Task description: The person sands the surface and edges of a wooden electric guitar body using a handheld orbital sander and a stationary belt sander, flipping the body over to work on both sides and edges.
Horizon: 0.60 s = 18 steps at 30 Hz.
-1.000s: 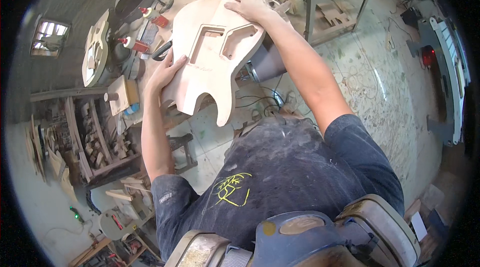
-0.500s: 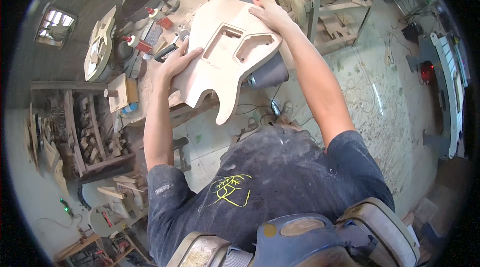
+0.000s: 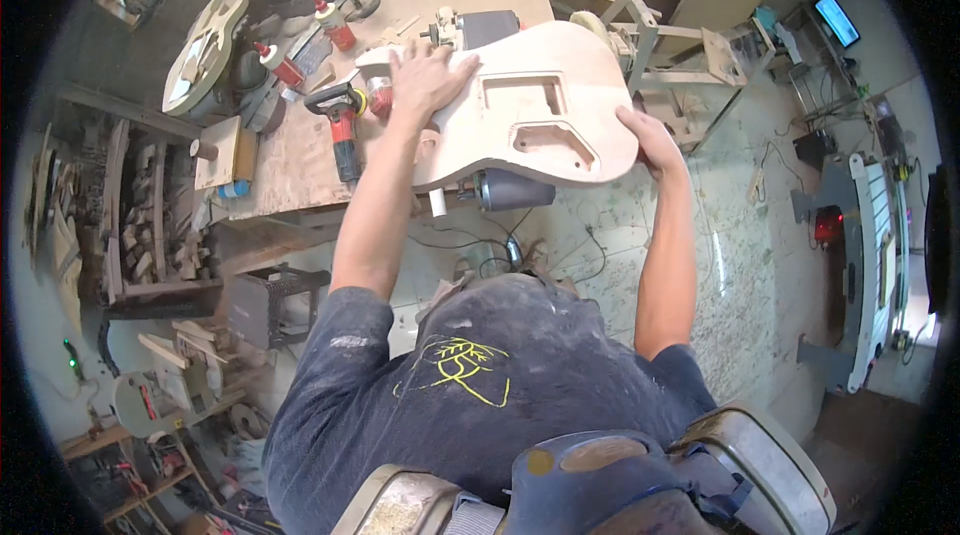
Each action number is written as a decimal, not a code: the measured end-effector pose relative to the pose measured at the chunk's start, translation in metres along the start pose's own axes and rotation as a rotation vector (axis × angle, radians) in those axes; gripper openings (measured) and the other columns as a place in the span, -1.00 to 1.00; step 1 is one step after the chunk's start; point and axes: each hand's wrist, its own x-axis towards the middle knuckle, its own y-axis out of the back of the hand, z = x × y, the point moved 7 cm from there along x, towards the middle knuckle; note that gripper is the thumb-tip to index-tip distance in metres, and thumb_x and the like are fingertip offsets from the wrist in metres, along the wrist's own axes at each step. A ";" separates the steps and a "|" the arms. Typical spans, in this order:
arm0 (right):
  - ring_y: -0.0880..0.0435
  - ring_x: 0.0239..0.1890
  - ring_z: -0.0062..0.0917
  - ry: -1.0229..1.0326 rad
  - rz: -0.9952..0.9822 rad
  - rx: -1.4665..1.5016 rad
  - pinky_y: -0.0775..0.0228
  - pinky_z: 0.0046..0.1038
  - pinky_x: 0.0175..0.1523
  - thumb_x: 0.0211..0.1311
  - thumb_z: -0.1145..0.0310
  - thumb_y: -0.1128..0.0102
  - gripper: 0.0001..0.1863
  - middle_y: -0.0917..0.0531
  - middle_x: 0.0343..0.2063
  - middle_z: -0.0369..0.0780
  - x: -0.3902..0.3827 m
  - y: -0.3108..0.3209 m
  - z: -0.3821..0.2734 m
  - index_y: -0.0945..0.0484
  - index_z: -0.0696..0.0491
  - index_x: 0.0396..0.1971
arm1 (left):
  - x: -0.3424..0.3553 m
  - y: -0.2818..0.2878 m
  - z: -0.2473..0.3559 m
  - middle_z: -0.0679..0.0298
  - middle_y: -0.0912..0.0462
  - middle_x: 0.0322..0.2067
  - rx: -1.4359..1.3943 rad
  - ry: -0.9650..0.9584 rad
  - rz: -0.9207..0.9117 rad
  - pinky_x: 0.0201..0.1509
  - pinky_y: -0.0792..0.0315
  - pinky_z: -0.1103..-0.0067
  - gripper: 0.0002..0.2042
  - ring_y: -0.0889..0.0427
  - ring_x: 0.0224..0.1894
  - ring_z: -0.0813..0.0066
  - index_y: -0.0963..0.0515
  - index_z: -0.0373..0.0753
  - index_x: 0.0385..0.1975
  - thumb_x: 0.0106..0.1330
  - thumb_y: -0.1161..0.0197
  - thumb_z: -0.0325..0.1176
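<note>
An unpainted wooden electric guitar body (image 3: pixel 590 65) is held between my hands over the front of the workbench, its horns toward the left and its rounded end toward the right. Two routed cavities show on its upper face. My left hand (image 3: pixel 432 85) grips the horn end, fingers spread over the wood and thumb toward the cavities. My right hand (image 3: pixel 655 147) holds the rounded end by its edge, thumb on top, the other fingers partly hidden beneath. Just left of my left forearm, a red and black power tool (image 3: pixel 343 135) lies on the bench.
On the workbench (image 3: pixel 290 180) stand two glue bottles (image 3: pixel 334 25) with red caps. A dark sanding drum (image 3: pixel 515 191) sticks out below the body's near edge. Another guitar body (image 3: pixel 208 50) is at the far left. A wooden frame stand (image 3: pixel 645 50) is beyond the bench's right end.
The guitar body has turned, its horns swinging from pointing toward me to pointing left, and has shifted right. Both hands moved with it, the right one nearer me. The power tool has come into view.
</note>
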 end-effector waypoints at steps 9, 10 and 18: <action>-0.73 -0.16 -0.58 -0.101 0.144 0.044 -0.64 -0.47 -0.13 0.30 0.07 -0.27 -0.46 -0.69 -0.08 -0.21 -0.087 0.064 0.018 -0.49 0.17 0.10 | 0.034 -0.033 0.112 0.09 -0.43 0.30 -0.079 -0.269 0.013 0.53 0.15 0.01 -0.31 -0.14 0.48 0.07 -0.58 -0.01 0.18 0.28 0.02 0.39; -0.74 -0.16 -0.57 -0.089 0.155 0.062 -0.64 -0.46 -0.12 0.30 0.07 -0.27 -0.45 -0.69 -0.08 -0.21 -0.091 0.069 0.016 -0.48 0.17 0.11 | 0.036 -0.036 0.118 0.09 -0.43 0.30 -0.081 -0.259 0.011 0.53 0.15 0.01 -0.31 -0.14 0.48 0.07 -0.58 -0.01 0.18 0.28 0.02 0.39; -0.74 -0.16 -0.57 -0.130 0.144 0.024 -0.64 -0.45 -0.11 0.31 0.09 -0.26 -0.46 -0.69 -0.07 -0.23 -0.087 0.107 0.016 -0.47 0.16 0.13 | 0.039 -0.044 0.144 0.12 -0.42 0.30 -0.113 -0.272 0.025 0.52 0.12 0.00 -0.32 -0.17 0.46 0.11 -0.60 -0.06 0.13 0.27 -0.03 0.36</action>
